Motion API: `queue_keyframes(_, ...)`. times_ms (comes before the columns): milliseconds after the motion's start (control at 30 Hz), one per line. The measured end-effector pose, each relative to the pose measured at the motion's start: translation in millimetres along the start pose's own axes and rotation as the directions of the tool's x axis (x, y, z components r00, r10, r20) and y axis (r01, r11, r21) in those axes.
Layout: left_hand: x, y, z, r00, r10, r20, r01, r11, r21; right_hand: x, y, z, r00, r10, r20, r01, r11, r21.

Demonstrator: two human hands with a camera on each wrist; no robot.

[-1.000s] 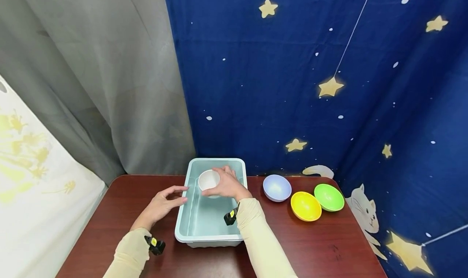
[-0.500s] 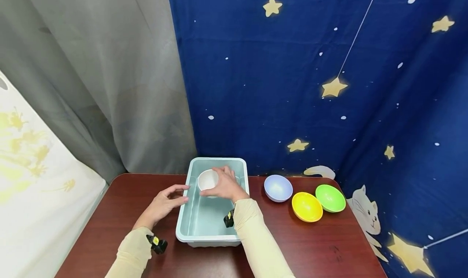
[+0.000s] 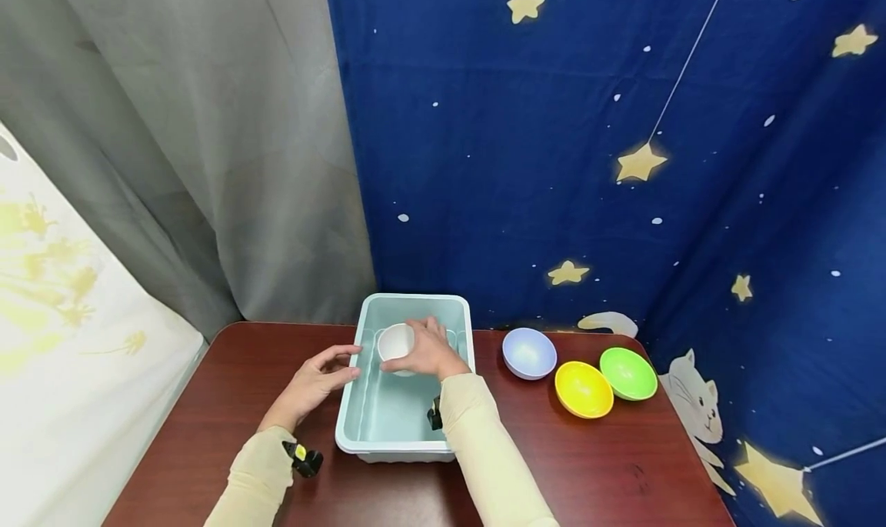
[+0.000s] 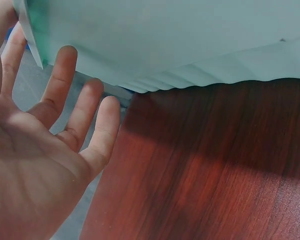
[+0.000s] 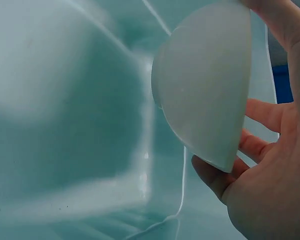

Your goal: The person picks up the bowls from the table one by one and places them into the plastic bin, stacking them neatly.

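A small white bowl (image 3: pixel 397 344) is held by my right hand (image 3: pixel 431 349) over the inside of a pale blue-green plastic tub (image 3: pixel 408 445). In the right wrist view the bowl (image 5: pixel 205 90) is seen side-on, foot ring to the left, with a fingertip at its lower rim and another at its top edge. My left hand (image 3: pixel 313 377) stands at the tub's left side, its thumb and index fingertips right at the rim. In the left wrist view the fingers (image 4: pixel 85 112) are spread and loosely extended beside the outer wall, holding nothing.
To the right of the tub, on the dark red wooden table (image 3: pixel 609 473), stand a lavender bowl (image 3: pixel 529 354), a yellow bowl (image 3: pixel 584 390) and a green bowl (image 3: pixel 628 374). Behind the table hang a grey curtain (image 3: pixel 291 165) and a blue star-patterned curtain (image 3: pixel 484 188).
The head view has shifted slightly. My right hand keeps its hold on the white bowl inside the tub, and my left hand stays at the tub's left rim.
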State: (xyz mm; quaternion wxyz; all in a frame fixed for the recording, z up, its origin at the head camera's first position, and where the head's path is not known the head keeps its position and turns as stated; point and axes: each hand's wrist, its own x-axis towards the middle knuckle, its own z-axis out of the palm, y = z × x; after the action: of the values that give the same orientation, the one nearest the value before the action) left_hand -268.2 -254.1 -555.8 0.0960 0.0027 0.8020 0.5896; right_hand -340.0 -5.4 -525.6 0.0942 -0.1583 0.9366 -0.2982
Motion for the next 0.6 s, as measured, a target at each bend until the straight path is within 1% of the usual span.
queue_keyframes(300,-1.4,3.9,-0.8,1.0,-0.014,-0.004,0.014,1.0,-0.028,0.3,-3.1,0.1,1.0,0.023,0.004,-0.022,0.999,-0.048)
queue_keyframes(433,-2.3,3.2,-0.2,1.0,-0.018,-0.005,0.018,0.999,-0.033,-0.7,-3.8,2.0,1.0,0.028,0.012,-0.027,0.998,-0.051)
queue_keyframes(600,-3.2,0.5,1.0,1.0,-0.007,-0.008,0.007,0.999,-0.039,-1.8,-3.5,5.4,0.999,0.048,0.018,-0.047,0.997,-0.056)
